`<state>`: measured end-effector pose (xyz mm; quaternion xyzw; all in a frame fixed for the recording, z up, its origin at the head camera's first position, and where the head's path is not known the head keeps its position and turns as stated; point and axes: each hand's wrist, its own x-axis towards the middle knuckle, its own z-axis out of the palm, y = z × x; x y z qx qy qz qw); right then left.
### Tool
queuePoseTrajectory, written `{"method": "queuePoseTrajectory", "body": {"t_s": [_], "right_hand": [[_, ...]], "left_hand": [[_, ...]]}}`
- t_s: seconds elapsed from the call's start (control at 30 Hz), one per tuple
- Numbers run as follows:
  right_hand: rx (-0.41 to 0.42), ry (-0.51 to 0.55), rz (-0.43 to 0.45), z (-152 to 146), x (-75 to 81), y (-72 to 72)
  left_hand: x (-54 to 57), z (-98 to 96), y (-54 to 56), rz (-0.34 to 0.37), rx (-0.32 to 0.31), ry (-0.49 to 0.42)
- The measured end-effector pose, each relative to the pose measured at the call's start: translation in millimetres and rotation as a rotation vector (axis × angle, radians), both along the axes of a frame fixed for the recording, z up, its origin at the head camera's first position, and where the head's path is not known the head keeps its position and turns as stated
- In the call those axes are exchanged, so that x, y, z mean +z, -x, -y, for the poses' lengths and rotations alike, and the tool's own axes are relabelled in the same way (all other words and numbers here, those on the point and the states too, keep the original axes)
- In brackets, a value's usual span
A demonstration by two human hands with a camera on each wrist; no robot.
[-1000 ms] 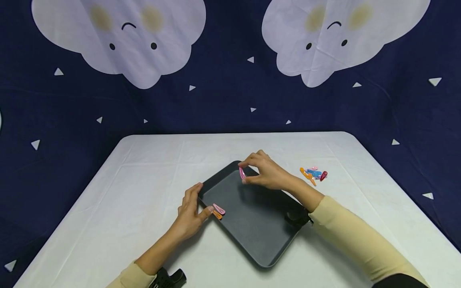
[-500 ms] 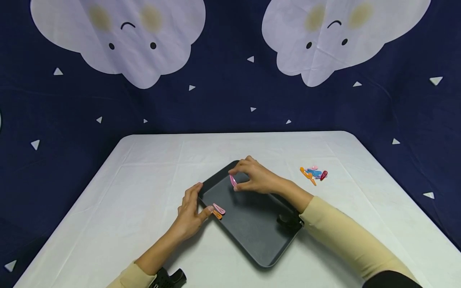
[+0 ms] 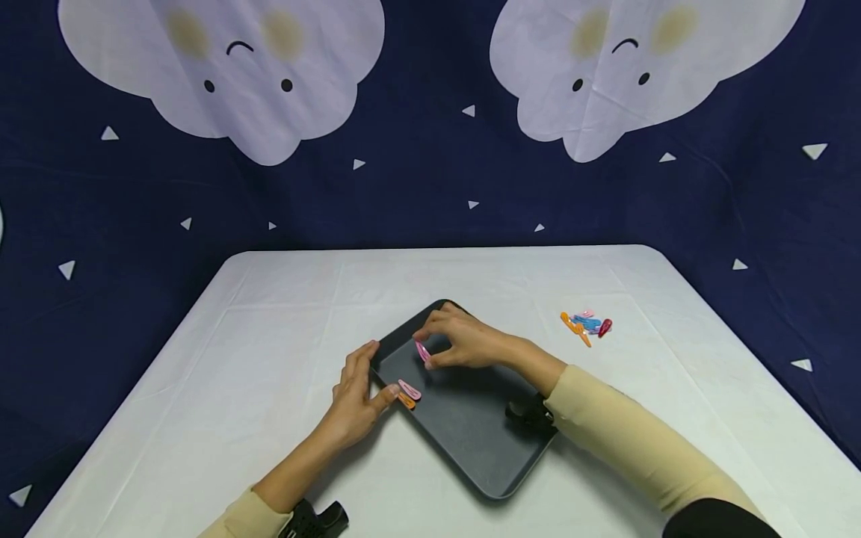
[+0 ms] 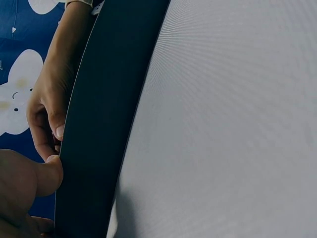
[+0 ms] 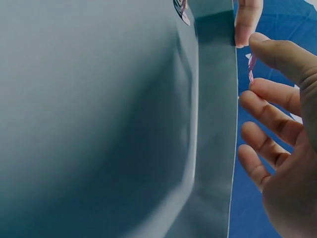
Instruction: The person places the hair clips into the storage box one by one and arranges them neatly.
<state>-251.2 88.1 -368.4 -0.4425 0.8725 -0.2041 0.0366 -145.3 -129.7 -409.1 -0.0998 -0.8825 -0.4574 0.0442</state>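
My right hand pinches a pink snap hair clip between thumb and fingertips, above the left part of a dark grey baking tray. In the right wrist view this clip is edge-on, with the other fingers spread below. My left hand holds the tray's left corner, its thumb over the rim. In the left wrist view the thumb lies at the rim. Inside the tray, by this thumb, lie a pink clip and an orange clip, side by side; the thumb partly covers the orange one.
A small pile of hair clips, orange, blue, pink and red, lies on the white-covered table right of the tray. Behind the table hangs a dark blue cloth with clouds. Each wrist wears a black camera.
My right hand has moved left and nearer with the pink clip, from the tray's far corner toward the two clips in it. The left hand and the tray have stayed put.
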Motion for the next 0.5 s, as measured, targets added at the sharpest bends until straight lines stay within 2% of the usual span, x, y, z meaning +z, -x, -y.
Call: {"method": "queuePoseTrajectory", "body": {"t_s": [0.5], "right_hand": [[0.077, -0.057, 0.069, 7.6, -12.9, -1.1]], "left_hand": [[-2.2, 0.1, 0.3, -0.02, 0.004, 0.012]]}}
